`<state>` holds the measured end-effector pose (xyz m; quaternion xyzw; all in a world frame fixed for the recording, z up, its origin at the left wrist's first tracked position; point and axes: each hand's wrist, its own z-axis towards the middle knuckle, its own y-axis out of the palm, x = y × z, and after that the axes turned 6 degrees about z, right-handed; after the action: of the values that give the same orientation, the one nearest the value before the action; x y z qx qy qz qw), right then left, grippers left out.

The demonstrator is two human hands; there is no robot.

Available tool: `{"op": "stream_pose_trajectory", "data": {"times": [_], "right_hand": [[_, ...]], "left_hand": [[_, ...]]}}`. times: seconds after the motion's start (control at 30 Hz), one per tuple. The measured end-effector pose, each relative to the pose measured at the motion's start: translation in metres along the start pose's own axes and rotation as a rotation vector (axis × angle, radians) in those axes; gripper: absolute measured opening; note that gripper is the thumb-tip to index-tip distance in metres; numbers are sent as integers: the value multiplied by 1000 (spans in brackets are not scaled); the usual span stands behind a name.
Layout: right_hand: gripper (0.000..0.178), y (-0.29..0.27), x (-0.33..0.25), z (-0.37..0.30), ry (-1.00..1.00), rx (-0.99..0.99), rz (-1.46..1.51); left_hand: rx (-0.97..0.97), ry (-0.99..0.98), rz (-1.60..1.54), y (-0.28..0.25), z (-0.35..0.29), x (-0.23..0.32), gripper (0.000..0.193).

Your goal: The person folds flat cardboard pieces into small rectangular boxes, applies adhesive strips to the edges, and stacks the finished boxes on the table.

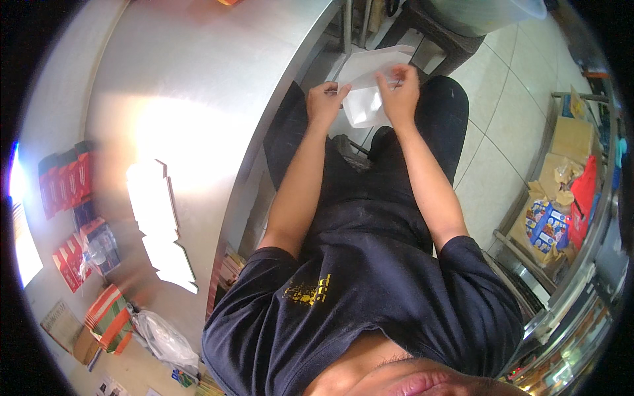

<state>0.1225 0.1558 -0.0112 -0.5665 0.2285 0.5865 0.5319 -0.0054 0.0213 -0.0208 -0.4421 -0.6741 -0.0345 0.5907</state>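
Between my two hands, above my lap, is a white paper box (362, 109), partly folded, with a wide flap raised on its far side. My left hand (324, 105) grips its left edge, thumb on the near face and fingers curled behind. On the opposite side my right hand (401, 99) pinches the box where the flap meets the body, its thumb pointing up. The fingertips behind the paper are partly hidden. A pile of flat white blanks (156, 221), glaring in the light, lies on the steel table (198, 49) to my left.
Red packets (65, 179), a striped bag (109, 319) and a clear plastic bag (165, 338) are along the table's left side. Ahead, a translucent tub (492, 14) rests on a dark stool (456, 49). A low rack at right holds cardboard (572, 138) and a red bag (582, 201).
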Motion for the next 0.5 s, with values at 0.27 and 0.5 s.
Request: {"op": "stream_pose_trajectory", "data": {"times": [0.27,0.5], "right_hand": [[36,-14,-3,9,-103,1,-45],[29,-8,-39,-6,-184,-336,-41]], "left_hand": [[77,101,164,7,4,-18,66],[64,318,-381,4,-8,15,56]]}}
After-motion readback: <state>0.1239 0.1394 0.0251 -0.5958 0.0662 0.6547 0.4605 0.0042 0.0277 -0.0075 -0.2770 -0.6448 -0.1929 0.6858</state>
